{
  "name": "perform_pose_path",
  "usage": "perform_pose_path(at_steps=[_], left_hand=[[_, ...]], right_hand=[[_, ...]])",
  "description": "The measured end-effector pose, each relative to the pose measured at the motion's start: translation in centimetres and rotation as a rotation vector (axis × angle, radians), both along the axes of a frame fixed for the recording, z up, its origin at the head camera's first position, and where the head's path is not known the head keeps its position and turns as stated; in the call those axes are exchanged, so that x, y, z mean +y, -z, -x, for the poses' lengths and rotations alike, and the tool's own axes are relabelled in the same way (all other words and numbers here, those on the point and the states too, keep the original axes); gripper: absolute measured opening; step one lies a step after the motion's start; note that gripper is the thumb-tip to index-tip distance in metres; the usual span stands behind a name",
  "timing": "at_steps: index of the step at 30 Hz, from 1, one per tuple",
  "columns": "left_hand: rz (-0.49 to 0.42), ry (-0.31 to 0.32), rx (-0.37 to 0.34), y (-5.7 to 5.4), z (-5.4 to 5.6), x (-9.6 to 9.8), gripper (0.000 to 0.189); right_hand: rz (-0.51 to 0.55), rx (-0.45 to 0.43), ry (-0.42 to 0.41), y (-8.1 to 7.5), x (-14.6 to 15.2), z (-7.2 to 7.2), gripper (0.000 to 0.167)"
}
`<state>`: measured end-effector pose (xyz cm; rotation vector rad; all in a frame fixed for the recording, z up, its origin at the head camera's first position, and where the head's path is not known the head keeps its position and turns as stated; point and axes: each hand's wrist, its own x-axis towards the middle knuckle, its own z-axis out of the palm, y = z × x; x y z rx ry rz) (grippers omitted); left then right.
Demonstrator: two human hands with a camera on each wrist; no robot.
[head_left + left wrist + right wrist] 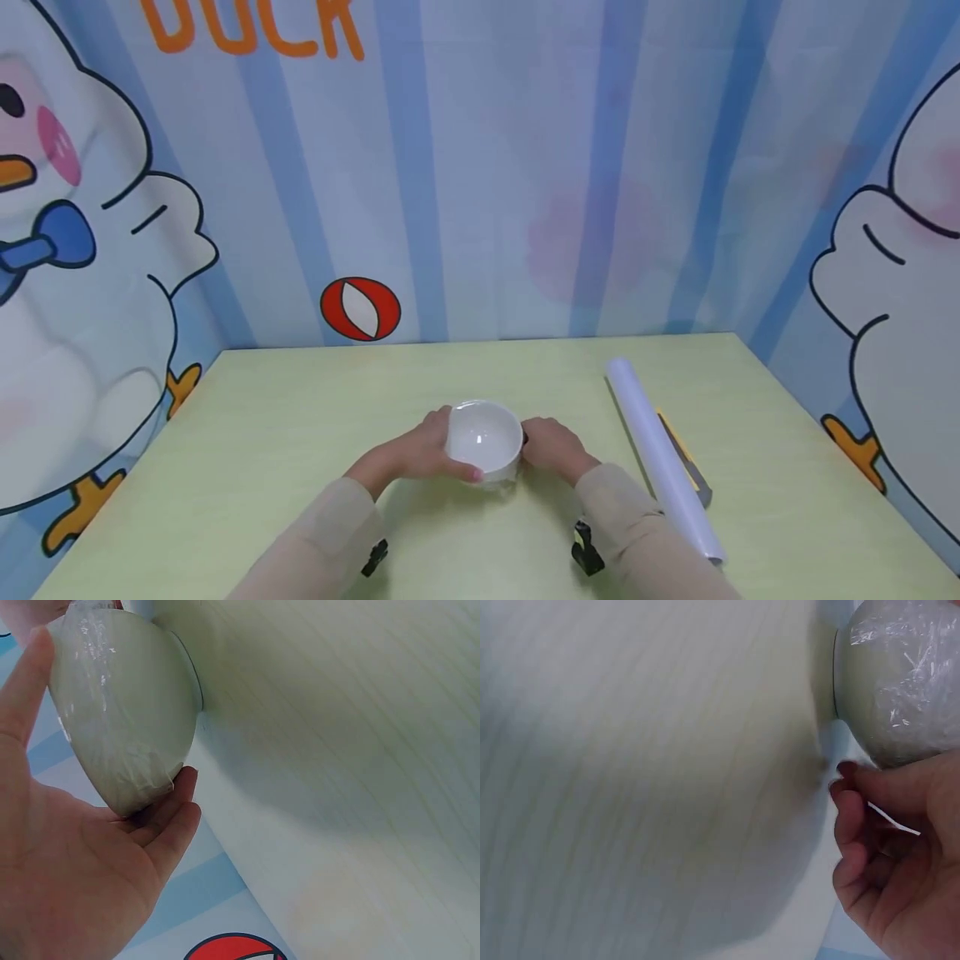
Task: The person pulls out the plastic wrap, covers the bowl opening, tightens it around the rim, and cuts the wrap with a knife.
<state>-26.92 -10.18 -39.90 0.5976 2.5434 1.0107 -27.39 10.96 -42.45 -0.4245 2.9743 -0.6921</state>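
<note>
A white bowl (483,437) is held just over the table, its mouth turned up towards the head camera. Crinkled clear plastic wrap (112,682) clings round its outer side. My left hand (431,446) grips the bowl from the left, thumb on the near side and fingers beneath, as the left wrist view shows. On the bowl's right side, my right hand (553,446) has its fingers curled and thumb against them, close under the wrapped wall (911,682). It seems to pinch the wrap's edge there; the tips are partly shaded.
To the right, a long pale lilac roll (663,458) lies slanting on the light green table (300,400). Partly hidden behind it is a flat grey and yellow item (686,462). A printed cloth backdrop (495,167) rises behind the table and along both sides.
</note>
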Motion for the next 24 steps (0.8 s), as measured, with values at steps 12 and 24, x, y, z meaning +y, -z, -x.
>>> perform_pose_path(at_steps=[12, 24], left_hand=[[0.032, -0.042, -0.010, -0.1, 0.2, -0.4, 0.094], [-0.032, -0.034, -0.008, 0.4, 0.1, 0.1, 0.095]], right_hand=[[0.336, -0.262, 0.011, -0.8, -0.2, -2.2, 0.128], [0.419, -0.163, -0.023, 0.6, -0.4, -1.3, 0.087]])
